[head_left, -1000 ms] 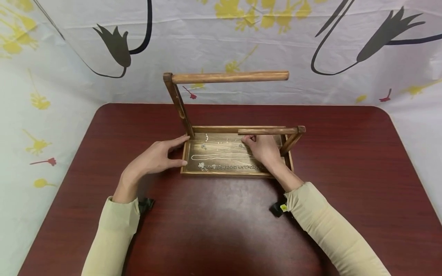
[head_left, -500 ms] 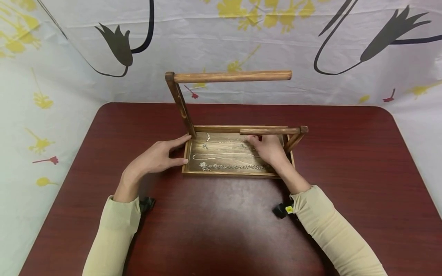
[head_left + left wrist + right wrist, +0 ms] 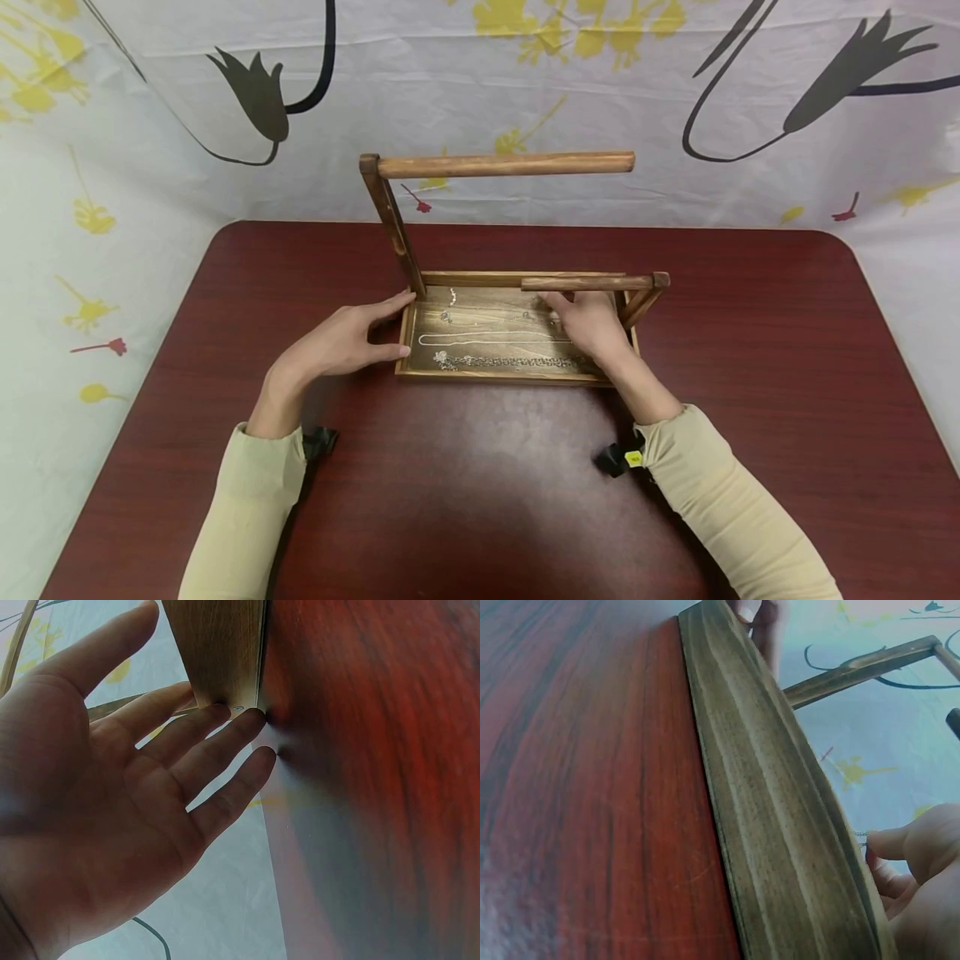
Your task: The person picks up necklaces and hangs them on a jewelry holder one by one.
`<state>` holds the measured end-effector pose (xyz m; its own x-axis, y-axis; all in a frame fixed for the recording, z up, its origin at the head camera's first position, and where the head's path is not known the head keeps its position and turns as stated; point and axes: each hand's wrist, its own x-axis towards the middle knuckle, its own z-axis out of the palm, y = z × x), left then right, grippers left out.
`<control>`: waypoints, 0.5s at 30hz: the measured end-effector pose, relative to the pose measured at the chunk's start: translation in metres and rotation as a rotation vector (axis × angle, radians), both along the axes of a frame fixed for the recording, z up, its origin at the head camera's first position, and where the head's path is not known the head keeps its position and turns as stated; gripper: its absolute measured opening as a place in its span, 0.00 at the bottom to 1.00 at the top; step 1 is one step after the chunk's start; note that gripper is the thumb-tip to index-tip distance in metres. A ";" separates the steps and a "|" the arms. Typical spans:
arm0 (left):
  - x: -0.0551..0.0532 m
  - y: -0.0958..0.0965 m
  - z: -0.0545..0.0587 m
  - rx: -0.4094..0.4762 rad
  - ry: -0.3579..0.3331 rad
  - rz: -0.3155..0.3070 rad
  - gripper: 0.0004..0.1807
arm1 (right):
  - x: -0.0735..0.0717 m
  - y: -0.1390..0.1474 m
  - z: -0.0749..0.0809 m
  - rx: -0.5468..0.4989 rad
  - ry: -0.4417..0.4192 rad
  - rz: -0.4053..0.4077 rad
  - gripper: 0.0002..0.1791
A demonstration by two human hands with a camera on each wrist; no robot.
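A wooden tray holds several pieces of jewellery laid lengthwise. Along its front runs a thick silver chain necklace; behind it lies a pale looped necklace, and finer chains are further back. My left hand rests against the tray's left end, thumb on the rim; its straight fingers show in the left wrist view. Over the tray's right part, my right hand reaches behind a wooden bar. The right wrist view shows a thin chain pinched at its thumb and finger; most of that chain is hidden.
Two wooden arms rise from the tray ends, each with a bar: a high one at the back left and a lower one above the right fingers. The tray stands on a dark red table before a patterned cloth.
My right hand has moved slightly to the right over the back of the tray, its fingertips now largely behind the lower bar. The left hand keeps its place at the tray's end.
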<state>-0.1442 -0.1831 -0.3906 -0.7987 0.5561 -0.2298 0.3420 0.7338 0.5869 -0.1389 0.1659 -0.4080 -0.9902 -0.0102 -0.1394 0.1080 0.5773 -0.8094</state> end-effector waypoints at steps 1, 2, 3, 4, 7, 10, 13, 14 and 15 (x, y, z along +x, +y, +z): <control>0.000 0.000 0.000 0.001 0.000 0.000 0.44 | 0.000 0.000 0.000 -0.022 0.009 -0.001 0.14; 0.000 0.000 0.000 0.002 0.000 -0.001 0.44 | 0.000 0.000 0.001 -0.057 0.017 0.000 0.13; 0.000 0.000 0.000 0.003 0.000 -0.001 0.45 | 0.000 0.000 0.001 -0.090 0.031 0.006 0.12; 0.000 0.000 0.000 0.003 0.001 -0.001 0.45 | 0.000 0.000 0.002 -0.111 0.047 0.012 0.11; 0.000 0.000 0.000 0.002 0.002 -0.001 0.45 | 0.000 -0.001 0.003 -0.152 0.097 0.028 0.10; 0.001 0.000 0.000 0.002 0.001 -0.003 0.45 | 0.002 -0.002 0.005 -0.145 0.124 0.030 0.10; 0.001 0.000 0.000 0.005 0.000 -0.006 0.45 | 0.003 -0.003 0.006 -0.216 0.122 0.039 0.11; 0.000 0.000 0.000 0.006 0.000 -0.008 0.45 | 0.004 -0.003 0.006 -0.248 0.115 0.041 0.11; 0.000 0.000 0.000 0.010 0.000 -0.010 0.45 | 0.004 -0.003 0.006 -0.278 0.108 0.042 0.11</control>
